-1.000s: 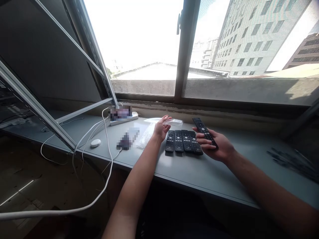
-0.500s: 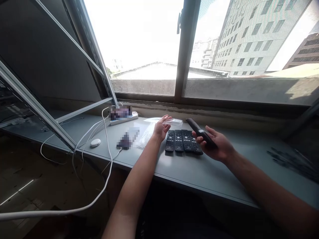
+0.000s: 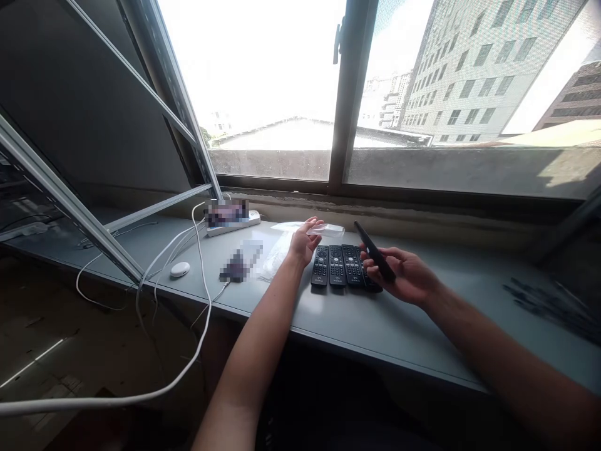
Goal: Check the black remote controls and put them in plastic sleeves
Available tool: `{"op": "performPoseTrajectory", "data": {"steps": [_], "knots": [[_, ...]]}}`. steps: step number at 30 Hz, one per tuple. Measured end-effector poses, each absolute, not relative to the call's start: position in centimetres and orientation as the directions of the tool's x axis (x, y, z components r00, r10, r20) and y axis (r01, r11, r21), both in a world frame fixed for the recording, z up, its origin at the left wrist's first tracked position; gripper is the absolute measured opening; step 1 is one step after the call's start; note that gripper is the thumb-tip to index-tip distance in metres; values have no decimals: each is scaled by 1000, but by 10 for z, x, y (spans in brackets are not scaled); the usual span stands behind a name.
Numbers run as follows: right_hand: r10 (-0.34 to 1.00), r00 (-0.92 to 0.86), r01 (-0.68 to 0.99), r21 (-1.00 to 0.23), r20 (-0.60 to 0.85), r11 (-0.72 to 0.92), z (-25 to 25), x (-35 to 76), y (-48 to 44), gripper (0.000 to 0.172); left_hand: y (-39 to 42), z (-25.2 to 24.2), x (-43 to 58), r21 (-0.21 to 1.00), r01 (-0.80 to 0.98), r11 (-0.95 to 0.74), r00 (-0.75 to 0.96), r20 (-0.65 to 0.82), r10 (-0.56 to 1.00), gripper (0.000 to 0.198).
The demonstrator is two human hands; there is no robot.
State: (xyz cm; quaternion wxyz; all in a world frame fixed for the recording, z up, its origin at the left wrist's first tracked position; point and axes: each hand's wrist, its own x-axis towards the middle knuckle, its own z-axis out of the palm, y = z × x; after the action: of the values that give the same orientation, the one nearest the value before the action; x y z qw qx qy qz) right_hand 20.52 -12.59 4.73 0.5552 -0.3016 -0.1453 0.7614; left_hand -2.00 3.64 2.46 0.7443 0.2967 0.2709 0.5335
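Observation:
My right hand [image 3: 406, 274] grips a black remote control [image 3: 374, 252], which stands tilted and shows mostly its narrow side. Below and left of it, several black remote controls [image 3: 337, 266] lie side by side on the table, keypads up; my right fingers partly cover the rightmost one. Palm up, my left hand [image 3: 305, 243] has its fingers curled at a clear plastic bag [image 3: 332, 232] just behind the row. More clear plastic [image 3: 277, 258] lies on the table left of my left wrist.
On the left are a blurred-out device [image 3: 237, 266], a round white case [image 3: 179, 269], a power strip [image 3: 235, 223] and a loose white cable [image 3: 203, 300]. A metal frame [image 3: 113, 247] rises there. Dark thin items [image 3: 549, 307] lie at the right, and a window [image 3: 263, 94] stands behind.
My right hand has turned the remote control from its broad face toward its edge and shifted slightly left. The left hand and the plastic bag look the same.

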Motion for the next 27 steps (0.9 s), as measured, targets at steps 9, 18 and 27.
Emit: {"op": "performPoseTrajectory", "data": {"steps": [9,18,27], "knots": [[994,20,-537,-840,-108,-81,30,211,-120,27,34,26,-20,735,-631,248,279,-82,957,21],[952,238,-263,-931,193,255,22,209,-117,39,36,25,-20,730,-635,251,288,-78,955,22],[834,290,108,-882,469,459,37,194,-133,27,37,23,-19,741,-626,241,285,-69,956,23]]}}
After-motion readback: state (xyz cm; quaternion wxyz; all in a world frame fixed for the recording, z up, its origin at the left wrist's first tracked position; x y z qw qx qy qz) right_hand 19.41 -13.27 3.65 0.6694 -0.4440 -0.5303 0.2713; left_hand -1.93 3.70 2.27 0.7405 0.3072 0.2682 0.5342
